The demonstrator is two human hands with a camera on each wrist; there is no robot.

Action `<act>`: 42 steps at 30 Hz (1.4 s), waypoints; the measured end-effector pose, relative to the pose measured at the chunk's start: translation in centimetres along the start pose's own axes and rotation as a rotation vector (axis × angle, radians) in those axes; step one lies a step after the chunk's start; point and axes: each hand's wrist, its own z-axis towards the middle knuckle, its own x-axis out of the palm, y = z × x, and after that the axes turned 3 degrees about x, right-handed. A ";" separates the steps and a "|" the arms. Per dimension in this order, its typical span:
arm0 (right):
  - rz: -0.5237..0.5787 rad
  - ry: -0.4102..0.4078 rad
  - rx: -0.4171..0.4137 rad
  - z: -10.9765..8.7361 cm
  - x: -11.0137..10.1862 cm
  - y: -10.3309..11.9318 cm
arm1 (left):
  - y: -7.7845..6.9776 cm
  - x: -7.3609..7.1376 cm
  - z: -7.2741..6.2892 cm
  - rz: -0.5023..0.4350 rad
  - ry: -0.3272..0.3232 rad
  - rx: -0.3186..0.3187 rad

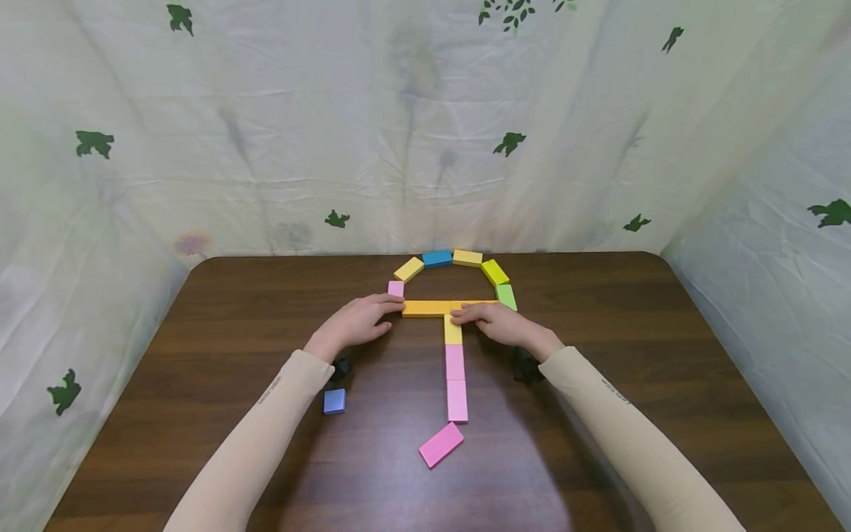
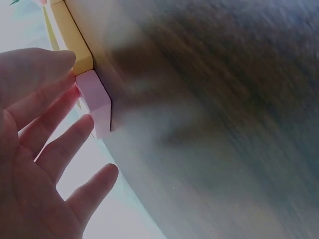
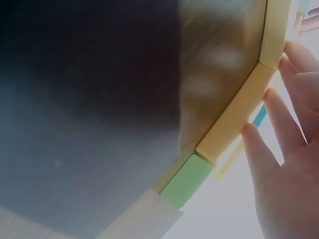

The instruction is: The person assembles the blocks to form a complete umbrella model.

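Note:
Flat coloured blocks form an umbrella-like outline on the table. My left hand (image 1: 354,321) lies at its left corner, fingertips at the pink block (image 1: 395,288) and the end of the left orange block (image 1: 425,309); the left wrist view shows its fingers (image 2: 70,142) extended. With fingers spread, my right hand (image 1: 503,325) touches the right orange block (image 3: 234,119) and the top of the light yellow block (image 1: 453,332). The green block (image 1: 507,297) joins the right orange block's outer end. Neither hand grips anything.
Two light yellow blocks, a blue block (image 1: 436,258) and a bright yellow block (image 1: 495,272) curve along the back. Two pink blocks (image 1: 455,363) continue the stem, and a darker pink block (image 1: 442,445) slants at its foot. A small blue block (image 1: 335,401) lies near my left forearm.

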 end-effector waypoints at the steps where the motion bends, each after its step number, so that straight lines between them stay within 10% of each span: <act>1: -0.002 0.000 0.001 0.0 0.0 0.0 | 0.0 0.0 0.0 0.005 0.001 0.003; 42: 0.106 -0.082 0.084 -2.7 -1.9 -1.1 | 0.7 -0.4 -0.3 -0.035 0.033 0.032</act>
